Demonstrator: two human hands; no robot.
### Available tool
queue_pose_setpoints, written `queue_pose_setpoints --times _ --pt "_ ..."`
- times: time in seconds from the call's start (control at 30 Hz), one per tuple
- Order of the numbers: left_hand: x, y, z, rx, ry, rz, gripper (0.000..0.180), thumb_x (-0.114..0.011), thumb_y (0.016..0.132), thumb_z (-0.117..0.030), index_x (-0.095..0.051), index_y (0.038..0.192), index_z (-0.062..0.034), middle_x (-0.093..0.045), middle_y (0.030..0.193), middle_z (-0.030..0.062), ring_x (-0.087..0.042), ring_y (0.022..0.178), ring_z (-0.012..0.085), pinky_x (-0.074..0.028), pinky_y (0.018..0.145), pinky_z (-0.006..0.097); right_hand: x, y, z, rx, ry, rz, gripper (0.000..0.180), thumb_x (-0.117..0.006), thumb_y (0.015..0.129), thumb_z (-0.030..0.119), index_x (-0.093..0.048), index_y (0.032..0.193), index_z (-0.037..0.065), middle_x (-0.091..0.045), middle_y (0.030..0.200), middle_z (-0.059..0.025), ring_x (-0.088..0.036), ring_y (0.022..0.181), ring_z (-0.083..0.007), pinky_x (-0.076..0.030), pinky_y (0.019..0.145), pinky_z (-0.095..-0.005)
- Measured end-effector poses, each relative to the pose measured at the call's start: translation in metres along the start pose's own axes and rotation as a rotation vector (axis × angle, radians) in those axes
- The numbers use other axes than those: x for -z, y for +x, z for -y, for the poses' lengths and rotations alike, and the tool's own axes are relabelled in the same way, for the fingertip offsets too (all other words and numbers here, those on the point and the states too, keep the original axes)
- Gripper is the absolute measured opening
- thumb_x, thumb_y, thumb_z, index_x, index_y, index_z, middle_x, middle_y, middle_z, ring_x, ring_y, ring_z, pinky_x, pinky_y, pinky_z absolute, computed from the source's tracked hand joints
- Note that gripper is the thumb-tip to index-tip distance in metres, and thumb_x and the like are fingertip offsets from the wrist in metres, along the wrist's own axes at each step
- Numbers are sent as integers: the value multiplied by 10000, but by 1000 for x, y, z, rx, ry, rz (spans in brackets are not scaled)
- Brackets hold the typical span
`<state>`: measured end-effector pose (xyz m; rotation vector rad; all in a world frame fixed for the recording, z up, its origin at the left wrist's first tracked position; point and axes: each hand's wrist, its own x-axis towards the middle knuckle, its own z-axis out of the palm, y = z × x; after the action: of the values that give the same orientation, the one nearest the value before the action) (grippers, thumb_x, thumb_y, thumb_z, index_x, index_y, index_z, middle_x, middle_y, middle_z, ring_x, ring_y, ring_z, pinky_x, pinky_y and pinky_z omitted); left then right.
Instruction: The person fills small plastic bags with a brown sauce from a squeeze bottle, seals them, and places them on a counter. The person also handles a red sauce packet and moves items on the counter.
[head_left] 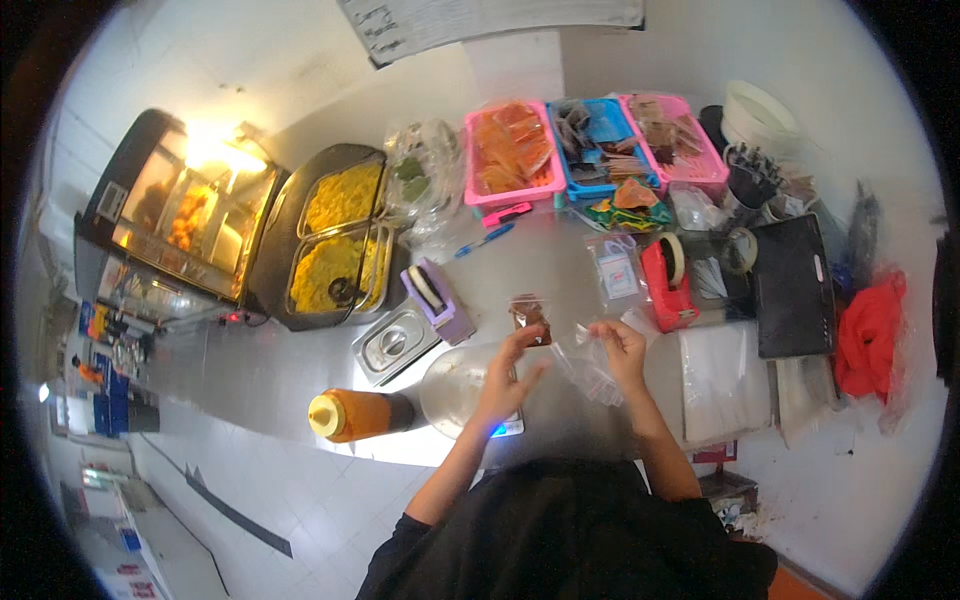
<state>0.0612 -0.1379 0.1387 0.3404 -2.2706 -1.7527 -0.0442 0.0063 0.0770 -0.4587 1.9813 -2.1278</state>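
Observation:
My left hand (pixel 506 378) hovers by the kitchen scale's round metal pan (pixel 448 385), its fingers apart and holding nothing that shows. Just beyond its fingertips a small clear packet with brown contents (pixel 530 312) lies on the steel counter. To the right, the fingers of my right hand (pixel 622 352) are pinched on a clear plastic bag (pixel 596 382), which hangs toward the left hand. Under my left wrist the scale's blue-lit base (pixel 508 428) peeks out. A purple tape dispenser (pixel 438 300) and a lidded steel pan (pixel 396 342) sit left of the hands.
Left are a yellow-capped sauce bottle (pixel 355 415), trays of yellow food (pixel 335 270) and a lit food warmer (pixel 185 215). Pink (pixel 480 198) and blue (pixel 600 188) baskets of packets line the back. A red tape dispenser (pixel 668 290), stacked clear bags (pixel 722 380) and a black device (pixel 795 285) stand right.

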Motion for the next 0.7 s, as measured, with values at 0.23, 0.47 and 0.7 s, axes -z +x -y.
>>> queue_pose_setpoints --times 0.23,0.47,0.7 --pt "-7 -19 -3 444 -731 -198 331 -575 741 -52 -421 1033 -26 -533 900 46 -490 881 98 -408 741 257 -71 -19 41 4 470 -140 174 -429 846 183 -447 914 24 -530 815 -83 -533 745 -166 -430 634 -264" --pt "24 -52 14 399 -1001 -433 264 -516 791 -115 -470 1032 -18 -530 931 41 -485 863 102 -394 758 236 -99 -32 66 823 -87 -252 192 -501 799 191 -439 908 45 -497 861 -59 -501 777 -183 -409 665 -274" --pt "50 -74 -9 101 -542 -537 495 -561 727 25 -362 1173 -58 -580 843 89 -543 779 99 -430 688 194 -119 -53 76 507 -217 492 183 -618 687 35 -522 835 -15 -538 832 -87 -535 733 -164 -440 617 -266"
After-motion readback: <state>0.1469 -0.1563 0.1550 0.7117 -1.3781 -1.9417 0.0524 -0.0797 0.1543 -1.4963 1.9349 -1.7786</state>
